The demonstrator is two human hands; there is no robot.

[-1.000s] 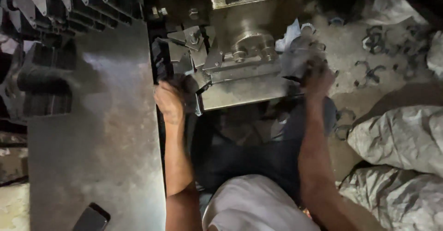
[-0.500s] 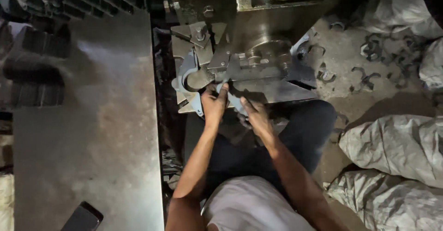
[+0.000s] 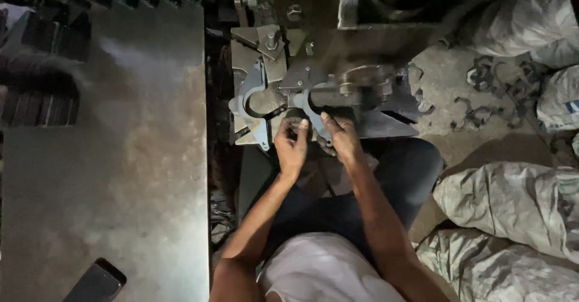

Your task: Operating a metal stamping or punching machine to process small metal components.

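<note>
Dimly, the press [image 3: 386, 31] blurs above; left hand [image 3: 292, 145] and right hand [image 3: 342, 139] have fingers curled on a flat, curved grey metal blank [image 3: 313, 112], with another blank [image 3: 250, 106] at nine o'clock.

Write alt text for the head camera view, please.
Seen from above, a seated person's left hand and right hand meet at a curved metal piece on a press bed. A steel table stands left, sacks right.
</note>
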